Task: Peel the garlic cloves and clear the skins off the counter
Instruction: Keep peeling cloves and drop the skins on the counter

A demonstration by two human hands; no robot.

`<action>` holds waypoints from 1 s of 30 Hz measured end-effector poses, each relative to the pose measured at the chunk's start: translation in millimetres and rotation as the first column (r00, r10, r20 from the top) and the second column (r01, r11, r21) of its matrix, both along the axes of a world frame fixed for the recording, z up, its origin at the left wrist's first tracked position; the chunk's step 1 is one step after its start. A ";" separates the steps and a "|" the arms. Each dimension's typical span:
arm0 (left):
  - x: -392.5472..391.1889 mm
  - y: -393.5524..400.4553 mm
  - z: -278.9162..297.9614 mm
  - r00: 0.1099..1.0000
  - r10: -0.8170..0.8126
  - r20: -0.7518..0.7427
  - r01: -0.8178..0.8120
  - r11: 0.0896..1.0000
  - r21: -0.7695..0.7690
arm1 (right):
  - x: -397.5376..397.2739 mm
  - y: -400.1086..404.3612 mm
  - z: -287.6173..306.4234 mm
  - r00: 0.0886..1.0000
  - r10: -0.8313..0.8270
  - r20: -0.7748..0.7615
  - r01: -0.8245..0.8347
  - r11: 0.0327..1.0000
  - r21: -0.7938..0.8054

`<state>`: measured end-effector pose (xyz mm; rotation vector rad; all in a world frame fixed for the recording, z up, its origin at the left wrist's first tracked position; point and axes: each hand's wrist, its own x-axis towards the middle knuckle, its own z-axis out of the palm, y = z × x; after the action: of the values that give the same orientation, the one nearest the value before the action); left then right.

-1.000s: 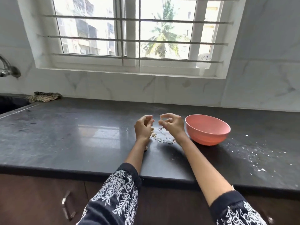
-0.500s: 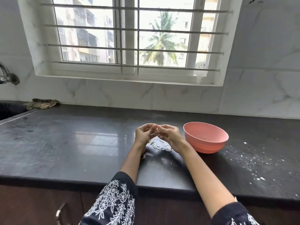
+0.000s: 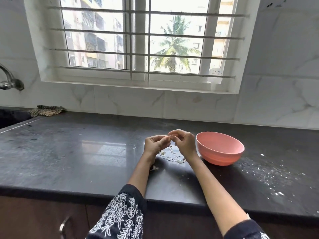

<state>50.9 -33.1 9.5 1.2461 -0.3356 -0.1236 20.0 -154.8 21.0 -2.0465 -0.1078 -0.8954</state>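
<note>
While both hands work just above the dark surface (image 3: 86, 152), the head view shows the left hand (image 3: 155, 144) and the right hand (image 3: 183, 142) meeting fingertip to fingertip over a small pale garlic clove (image 3: 170, 135), each grip pinching it from its own side. Loose skins (image 3: 172, 156) lie scattered on the surface directly under the hands, and another scrap (image 3: 154, 168) sits beside the left wrist. A pink bowl (image 3: 222, 156) stands just to the right of the right hand; its inside is not visible from here. White crumbs (image 3: 269, 175) dot the surface further right. As I judge it, the clove is small and likely slick, so a hard tug on the skin could flick it out of the pinch and off the front edge. Light skins could also drift away while being gathered.
</note>
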 end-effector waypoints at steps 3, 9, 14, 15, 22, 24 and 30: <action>1.2 0.8 -1.5 0.999 -0.044 0.009 0.044 0.999 0.024 | -0.6 -3.2 0.8 1.000 -0.025 -0.004 0.025 0.999 0.045; 2.6 0.1 -2.2 0.999 0.008 0.032 -0.009 0.998 0.056 | -0.3 -5.2 -1.9 0.999 -0.032 0.016 0.033 0.998 -0.058; 2.2 -1.6 -1.0 0.999 0.027 0.045 -0.029 0.999 0.044 | -0.5 -3.5 -3.3 0.995 -0.079 0.060 0.082 0.996 -0.045; 1.5 -2.6 -0.3 0.999 0.026 0.044 -0.027 0.999 0.035 | -1.2 -2.9 -3.3 0.992 -0.096 0.083 0.100 0.994 -0.040; 1.8 -4.2 0.0 0.998 0.029 0.061 -0.031 0.999 0.032 | 1.9 -1.4 -3.5 0.992 -0.100 0.075 0.101 0.995 0.002; 1.8 -3.4 0.9 0.996 0.038 0.078 -0.042 0.998 0.046 | 3.4 -1.5 -3.6 0.994 -0.086 0.068 0.086 0.996 0.000; 2.8 -3.6 -1.9 0.978 0.086 0.189 -0.117 0.980 0.159 | 5.5 -2.5 -4.1 0.995 -0.098 0.027 0.099 0.994 -0.054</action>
<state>53.7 -36.7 7.5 1.4446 -0.4246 0.0516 25.5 -157.3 16.9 -2.1078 -0.0453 -0.9883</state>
